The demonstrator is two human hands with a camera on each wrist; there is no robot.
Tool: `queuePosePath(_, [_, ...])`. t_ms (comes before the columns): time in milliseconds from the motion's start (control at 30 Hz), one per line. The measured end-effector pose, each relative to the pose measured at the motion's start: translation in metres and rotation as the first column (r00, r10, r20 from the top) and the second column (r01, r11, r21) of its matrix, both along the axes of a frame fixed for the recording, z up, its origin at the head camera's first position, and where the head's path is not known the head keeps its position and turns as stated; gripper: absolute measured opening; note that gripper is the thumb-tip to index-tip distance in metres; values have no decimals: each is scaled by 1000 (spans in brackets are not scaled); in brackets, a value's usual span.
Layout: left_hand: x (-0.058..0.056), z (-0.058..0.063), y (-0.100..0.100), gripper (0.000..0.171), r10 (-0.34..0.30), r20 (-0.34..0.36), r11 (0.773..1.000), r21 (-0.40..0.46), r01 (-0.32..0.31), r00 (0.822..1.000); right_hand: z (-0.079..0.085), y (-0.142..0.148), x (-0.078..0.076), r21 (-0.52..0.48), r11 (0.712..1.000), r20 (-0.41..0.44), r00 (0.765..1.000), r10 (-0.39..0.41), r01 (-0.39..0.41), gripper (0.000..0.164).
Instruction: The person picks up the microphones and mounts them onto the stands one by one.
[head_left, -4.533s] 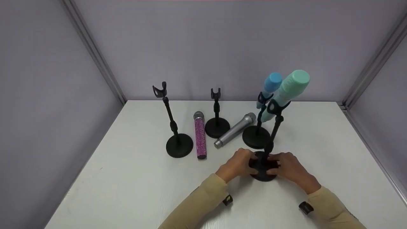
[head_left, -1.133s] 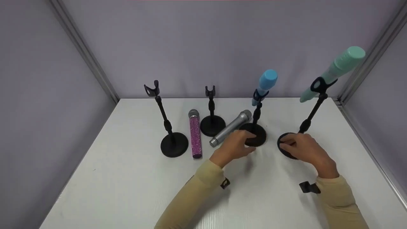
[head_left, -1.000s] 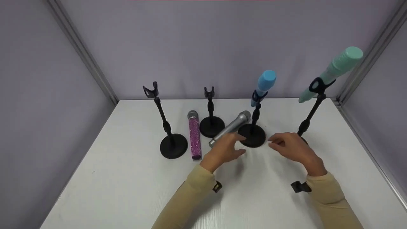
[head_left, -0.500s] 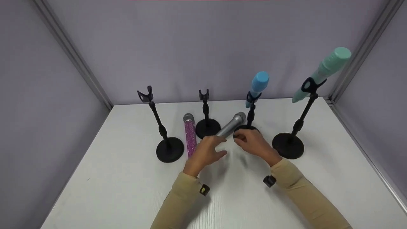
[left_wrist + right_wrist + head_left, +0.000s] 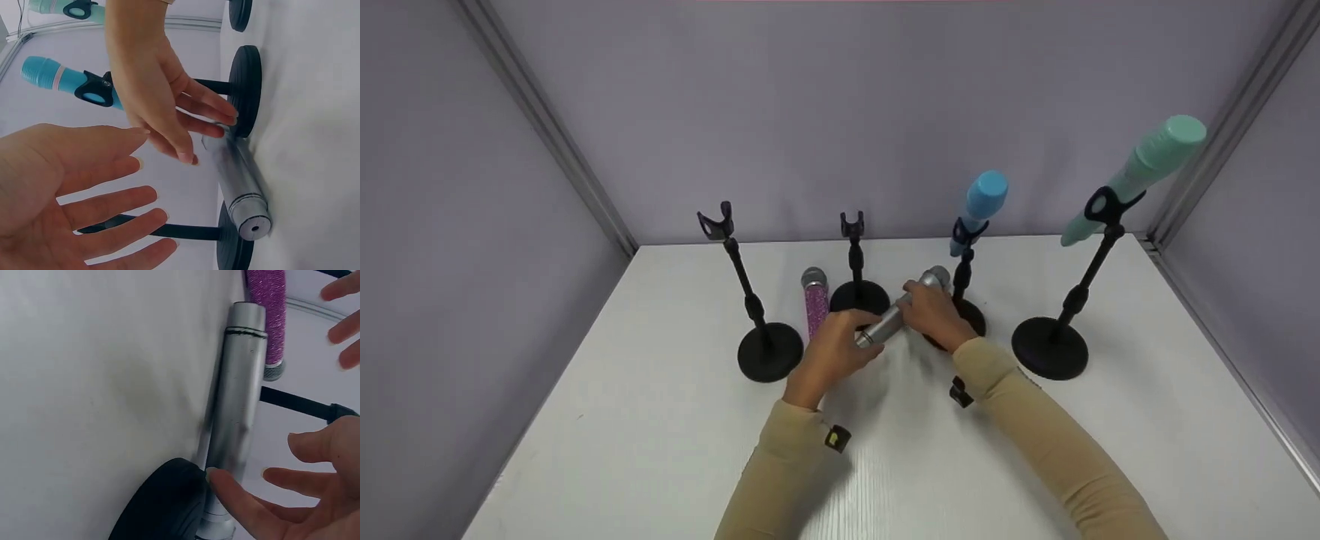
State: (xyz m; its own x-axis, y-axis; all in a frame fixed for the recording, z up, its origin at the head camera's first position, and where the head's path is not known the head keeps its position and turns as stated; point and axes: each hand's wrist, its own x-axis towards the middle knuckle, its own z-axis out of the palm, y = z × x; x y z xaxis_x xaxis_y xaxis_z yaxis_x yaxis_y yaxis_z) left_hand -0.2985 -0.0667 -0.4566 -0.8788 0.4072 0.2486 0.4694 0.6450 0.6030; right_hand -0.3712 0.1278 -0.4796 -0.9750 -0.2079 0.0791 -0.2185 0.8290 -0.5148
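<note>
left hand (image 5: 832,351): fingers spread, holding nothing | right hand (image 5: 933,311): fingers parted, seemingly touching 1 silver microphone (image 5: 889,321)

Left hand (image 5: 834,349): held at the tail end of the silver microphone (image 5: 887,322), palm and fingers apart from it. Fingers extended and spread, thumb parted from them; nothing held. Right hand (image 5: 934,311): at the head end of the microphone, thumb and fingers parted and extended. One right fingertip (image 5: 216,478) overlaps the microphone's body in the right wrist view; contact cannot be confirmed. Both forearms, in tan sleeves (image 5: 1050,427), reach in from the near side of the microphone, the right one slanting leftward to it.
</note>
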Motion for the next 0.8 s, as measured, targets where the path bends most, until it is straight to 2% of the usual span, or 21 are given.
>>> queuePosePath(133, [-3, 1, 4, 32, -8, -10, 1000, -3, 8, 1000, -3, 7, -6, -21, 999, 48, 998, -31, 32, 43])
queuePosePath(300, [-5, 1, 7, 30, -14, -41, 1000, -6, 14, 999, -9, 17, -14, -73, 997, 101, 994, -33, 40, 44])
queuePosePath(500, [-7, 0, 7, 35, 1, -40, 1000, -11, -2, 999, -16, 19, -22, -106, 991, 135, 989, -65, 79, 45])
queuePosePath(567, [-7, 1, 6, 37, 1, -37, 1000, -6, -2, 999, -16, 17, -24, -95, 992, 144, 987, -71, 86, 45])
queuePosePath(800, [-7, 2, 0, 41, 33, -21, 999, -10, -34, 999, -15, 8, -35, 57, 997, 42, 998, -46, 43, 40])
